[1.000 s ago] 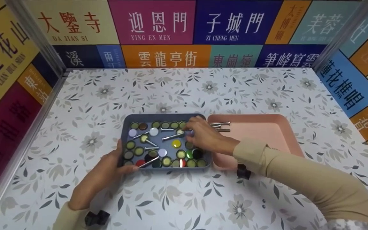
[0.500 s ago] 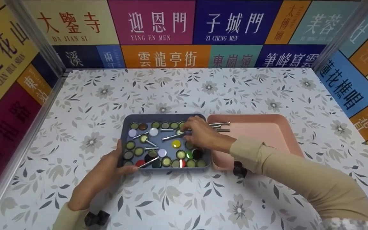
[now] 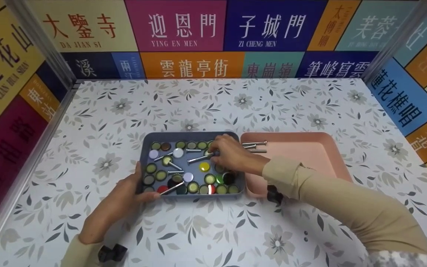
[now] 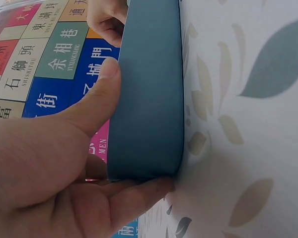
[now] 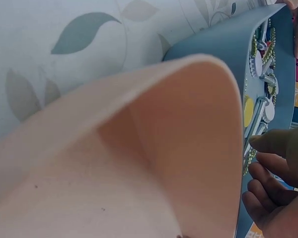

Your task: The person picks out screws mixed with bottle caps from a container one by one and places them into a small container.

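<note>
A blue-grey tray (image 3: 195,195) holds loose bottle caps, including a yellow one (image 3: 204,167), mixed with several silver bolts. My left hand (image 3: 126,189) grips its left end, the thumb along the near rim and the fingers around the corner; the left wrist view shows the thumb (image 4: 102,94) against the wall. Over the tray's right part is my right hand (image 3: 232,154), fingers curled loosely. Its thumb and index fingertips stand apart on either side of the right end of a silver bolt (image 3: 198,158). The right wrist view shows the thumb (image 5: 270,142) right at that bolt.
A pink tray (image 3: 341,167) stands close against the right side of the blue-grey one, under my right forearm. Several silver bolts (image 3: 256,143) lie in its far left corner. The table (image 3: 198,233) has a floral cover, and panels with lettering (image 3: 187,26) stand behind it.
My right hand and forearm have shifted slightly left, bringing the fingertips closer around the bolt's right end. The bolt, both trays and my left hand have stayed in place.
</note>
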Available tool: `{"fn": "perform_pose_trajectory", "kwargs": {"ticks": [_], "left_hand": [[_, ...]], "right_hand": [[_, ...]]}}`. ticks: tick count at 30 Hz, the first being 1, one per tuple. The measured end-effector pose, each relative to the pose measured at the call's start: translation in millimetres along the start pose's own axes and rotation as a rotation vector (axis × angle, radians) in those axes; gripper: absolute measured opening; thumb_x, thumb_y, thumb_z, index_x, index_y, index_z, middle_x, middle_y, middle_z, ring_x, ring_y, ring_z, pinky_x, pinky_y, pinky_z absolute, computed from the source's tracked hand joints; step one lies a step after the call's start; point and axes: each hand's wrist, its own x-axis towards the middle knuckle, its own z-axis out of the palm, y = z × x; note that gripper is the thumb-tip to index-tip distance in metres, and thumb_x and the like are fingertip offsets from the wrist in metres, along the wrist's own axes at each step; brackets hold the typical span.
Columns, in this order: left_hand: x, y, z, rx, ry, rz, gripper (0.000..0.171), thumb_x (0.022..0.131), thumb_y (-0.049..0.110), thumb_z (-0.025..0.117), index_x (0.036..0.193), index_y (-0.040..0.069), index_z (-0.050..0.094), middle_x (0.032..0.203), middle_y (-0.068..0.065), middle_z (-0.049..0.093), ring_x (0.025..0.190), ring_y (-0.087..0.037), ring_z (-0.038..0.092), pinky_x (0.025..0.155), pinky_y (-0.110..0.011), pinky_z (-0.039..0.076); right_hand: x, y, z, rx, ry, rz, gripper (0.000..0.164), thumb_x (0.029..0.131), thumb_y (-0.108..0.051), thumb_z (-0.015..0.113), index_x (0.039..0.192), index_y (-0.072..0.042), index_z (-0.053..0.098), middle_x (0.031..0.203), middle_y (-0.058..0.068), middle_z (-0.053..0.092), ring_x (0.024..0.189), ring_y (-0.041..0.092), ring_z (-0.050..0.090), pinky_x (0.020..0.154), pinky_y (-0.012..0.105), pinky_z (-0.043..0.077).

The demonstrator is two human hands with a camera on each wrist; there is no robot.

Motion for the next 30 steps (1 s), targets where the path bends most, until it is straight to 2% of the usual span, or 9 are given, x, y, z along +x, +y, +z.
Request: {"fn": "perform_pose_trajectory", "kwargs": {"ticks": [4,9,13,20,30], "left_hand": [[1.0,0.2,-1.1,0.012,-0.010,-0.023,0.113,0.088,0.040,0.074,0.156,-0.008,-0.003,0.149,-0.034,0.043,0.137,-0.044,0.047,0.120,-0.058,0.030],[1.8,0.4,-1.4,0.014,-0.009,-0.024,0.114,0.087,0.040,0.075,0.156,-0.009,-0.002,0.148,-0.034,0.045,0.137,-0.045,0.047,0.120,-0.058,0.030],[2.4,1.1,-1.9,0.009,-0.006,-0.029,0.115,0.087,0.040,0.075,0.157,-0.007,-0.003,0.149,-0.033,0.044,0.139,-0.044,0.046,0.122,-0.057,0.027],[1.0,1.1,-1.1,-0.011,0.004,-0.015,0.113,0.087,0.037,0.075,0.158,-0.004,-0.002,0.147,-0.031,0.048,0.135,-0.043,0.050,0.120,-0.057,0.030],[0.6,0.9,-0.1,0.007,-0.001,-0.017,0.113,0.087,0.038,0.075,0.157,-0.007,-0.002,0.149,-0.033,0.045,0.138,-0.044,0.047,0.121,-0.058,0.029]], "right_hand": [[3.2,0.7,-0.2,-0.005,0.007,-0.027,0.019,0.085,-0.007,0.075,0.103,-0.001,0.077,0.101,0.015,0.073,0.098,0.032,0.061,0.097,0.046,0.047],[7.5,1.4,-1.5,-0.001,0.018,-0.047,0.017,0.085,-0.005,0.074,0.100,0.000,0.077,0.100,0.015,0.074,0.101,0.033,0.064,0.100,0.047,0.048],[10.7,1.2,-1.9,-0.006,0.020,-0.063,0.016,0.085,-0.004,0.073,0.099,0.000,0.078,0.099,0.015,0.074,0.100,0.033,0.065,0.094,0.045,0.050],[13.1,-2.0,-0.5,0.022,-0.023,-0.027,0.019,0.086,-0.003,0.072,0.103,-0.001,0.077,0.102,0.016,0.073,0.102,0.033,0.062,0.097,0.045,0.049],[15.0,-0.3,4.4,-0.014,-0.018,-0.033,0.015,0.086,-0.002,0.074,0.100,-0.001,0.078,0.099,0.016,0.073,0.099,0.032,0.061,0.091,0.044,0.051]]}}
